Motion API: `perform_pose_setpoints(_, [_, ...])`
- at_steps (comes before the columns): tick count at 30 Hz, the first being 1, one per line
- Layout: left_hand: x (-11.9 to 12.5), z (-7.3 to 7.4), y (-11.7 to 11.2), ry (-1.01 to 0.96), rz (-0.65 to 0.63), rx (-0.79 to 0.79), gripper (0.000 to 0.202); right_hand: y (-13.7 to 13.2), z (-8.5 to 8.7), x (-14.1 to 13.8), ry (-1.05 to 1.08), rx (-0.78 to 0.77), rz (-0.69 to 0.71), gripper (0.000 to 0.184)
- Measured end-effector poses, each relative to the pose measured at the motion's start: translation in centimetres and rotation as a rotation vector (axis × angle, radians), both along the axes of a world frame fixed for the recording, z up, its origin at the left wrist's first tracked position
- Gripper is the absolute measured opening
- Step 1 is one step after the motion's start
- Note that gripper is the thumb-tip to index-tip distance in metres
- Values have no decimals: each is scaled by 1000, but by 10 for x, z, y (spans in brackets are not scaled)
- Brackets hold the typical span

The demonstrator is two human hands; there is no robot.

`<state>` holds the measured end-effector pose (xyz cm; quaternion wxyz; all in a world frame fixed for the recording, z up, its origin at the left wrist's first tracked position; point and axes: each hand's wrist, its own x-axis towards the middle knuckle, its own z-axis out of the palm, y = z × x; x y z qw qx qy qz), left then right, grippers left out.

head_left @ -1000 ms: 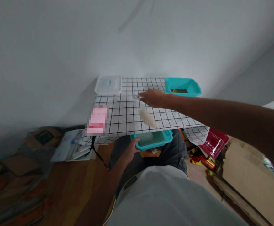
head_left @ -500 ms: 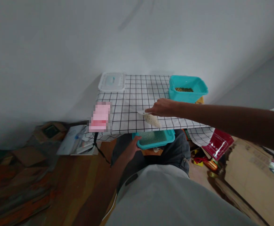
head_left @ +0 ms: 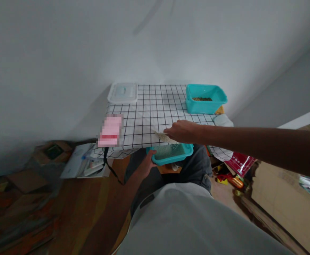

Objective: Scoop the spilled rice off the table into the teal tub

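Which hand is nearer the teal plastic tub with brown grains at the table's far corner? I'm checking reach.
Right. The right hand is on the checked tablecloth short of the teal plastic tub; the left hand is below the table's near edge.

Plain grey wall (head_left: pixel 64 53), wooden floor (head_left: pixel 86 205), dim light

A white cloth (head_left: pixel 149 117) crossed by a thin black grid covers the surface. By the right grip (head_left: pixel 183 131), a pale off-white heap of grains (head_left: pixel 165 138) lies on that grid. Just below it, the left grip (head_left: pixel 147 164) has a turquoise tub (head_left: pixel 171 156) filled with pale greenish-grey grain. Beyond the right grip stands a second turquoise tub (head_left: pixel 205 99) with a brown-olive layer inside. Far off to its left lies a clear, whitish lid (head_left: pixel 123 93). Nearer, a pink and red card (head_left: pixel 110 131). The wall (head_left: pixel 64 53) is plain grey-white; the floor (head_left: pixel 77 202) is reddish-brown wood.
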<state>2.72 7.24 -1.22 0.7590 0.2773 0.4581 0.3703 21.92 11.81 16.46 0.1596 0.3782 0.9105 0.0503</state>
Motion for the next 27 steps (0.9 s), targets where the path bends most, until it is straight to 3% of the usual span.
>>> perform_pose_setpoints(9, [0, -2, -1, -22, 10, 3, 45, -5, 4, -13, 25, -65, -97, 30])
perform_pose_setpoints(15, [-1, -5, 0, -15, 12, -2, 43, -4, 3, -15, 42, -75, -88, 27])
perform_pose_setpoints(18, [-1, -5, 0, -3, 9, -2, 40, 12, 14, -10, 48, -23, -108, 33])
perform_pose_setpoints(22, [-4, -6, 0, 15, 2, -5, 39, 53, 29, -4, 59, 69, -106, 42])
perform_pose_setpoints(27, [-8, -8, -2, 68, 24, 6, 30, 96, 20, -7, 4, 70, -69, 42])
